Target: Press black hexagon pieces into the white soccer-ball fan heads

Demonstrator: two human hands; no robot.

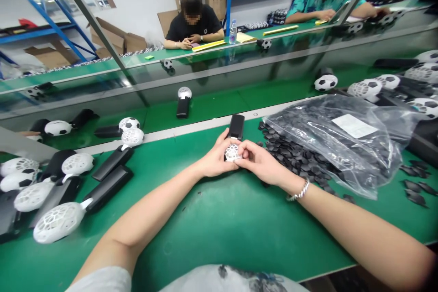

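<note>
Between my two hands is a white openwork ball piece (232, 152) joined to a black rectangular handle (236, 126) that points away from me. My left hand (216, 157) is wrapped round the ball from the left side. From the right, the fingers of my right hand (256, 159) are pinched together at the ball's surface; whatever lies between the fingertips is hidden. Just right of my right hand lies a heap of small black panel pieces (301, 160), spilling from beneath a clear plastic bag (342, 132) with a white label.
Several white openwork balls on black handles (59, 222) lie at the left. More black-and-white balls (366, 89) are piled at the right. Beyond the pale ledge (160, 136), a green belt (219, 100) carries similar pieces. Two people (195, 23) sit across the line.
</note>
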